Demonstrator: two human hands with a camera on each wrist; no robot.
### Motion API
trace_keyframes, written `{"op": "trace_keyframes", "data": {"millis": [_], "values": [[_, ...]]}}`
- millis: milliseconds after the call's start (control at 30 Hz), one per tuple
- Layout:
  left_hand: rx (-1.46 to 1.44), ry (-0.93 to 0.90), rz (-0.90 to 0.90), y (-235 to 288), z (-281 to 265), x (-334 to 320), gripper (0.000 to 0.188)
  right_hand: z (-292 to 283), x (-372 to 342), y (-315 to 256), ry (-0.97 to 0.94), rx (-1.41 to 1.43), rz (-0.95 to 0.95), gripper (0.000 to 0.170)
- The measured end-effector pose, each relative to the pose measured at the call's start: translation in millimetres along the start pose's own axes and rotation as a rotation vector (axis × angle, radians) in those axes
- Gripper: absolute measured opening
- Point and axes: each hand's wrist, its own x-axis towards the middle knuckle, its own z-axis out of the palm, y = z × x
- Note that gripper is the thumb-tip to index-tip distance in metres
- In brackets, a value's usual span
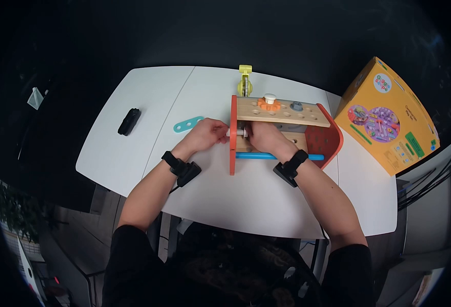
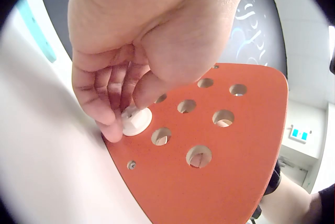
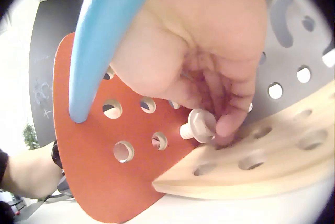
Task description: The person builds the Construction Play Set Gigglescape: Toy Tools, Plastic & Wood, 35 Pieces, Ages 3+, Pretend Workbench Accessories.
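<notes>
A toy workbench with a wooden top [image 1: 287, 114] and red-orange pegboard sides stands on the white table. At its left side panel [image 2: 241, 145], my left hand [image 1: 208, 134] pinches the round head of a white toy bolt [image 2: 137, 122] from outside. My right hand [image 1: 266, 137] reaches in under the wooden top, above the blue rod [image 1: 279, 156]. Its fingertips pinch a white flanged nut [image 3: 201, 124] on the inner side of that panel. White thread [image 3: 185, 132] shows between nut and panel. In the head view, my right fingers are partly hidden under the top.
An orange gear [image 1: 269, 105] with a white peg and a grey nut [image 1: 296, 106] sit on the wooden top. Behind stands a yellow-green toy piece [image 1: 245, 84]. A teal strip with holes [image 1: 187, 124] and a black object [image 1: 129, 122] lie left; a yellow box [image 1: 389, 117] stands right.
</notes>
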Motion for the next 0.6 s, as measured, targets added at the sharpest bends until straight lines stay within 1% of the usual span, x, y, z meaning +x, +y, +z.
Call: {"op": "trace_keyframes", "data": {"millis": [67, 133, 233, 367, 433, 600], "values": [[-0.019, -0.003, 0.001, -3, 1, 1, 0.029, -3, -1, -4, -0.012, -0.015, 0.004, 0.019], [-0.039, -0.004, 0.002, -7, 0, 2, 0.029, -8, -4, -11, -0.079, 0.015, 0.064, 0.021], [-0.045, -0.010, 0.014, -7, 1, 2, 0.029, -9, -4, -8, -0.092, 0.029, 0.077, 0.021], [-0.018, -0.007, 0.002, -2, 0, 1, 0.029, -2, 2, 2, -0.115, -0.012, 0.044, 0.022], [-0.011, -0.009, -0.001, -1, 0, 0, 0.029, -2, 3, 0, -0.161, -0.061, 0.049, 0.023], [-0.019, -0.006, 0.004, -2, 1, 1, 0.030, -3, 0, -3, -0.129, -0.013, 0.045, 0.024]]}}
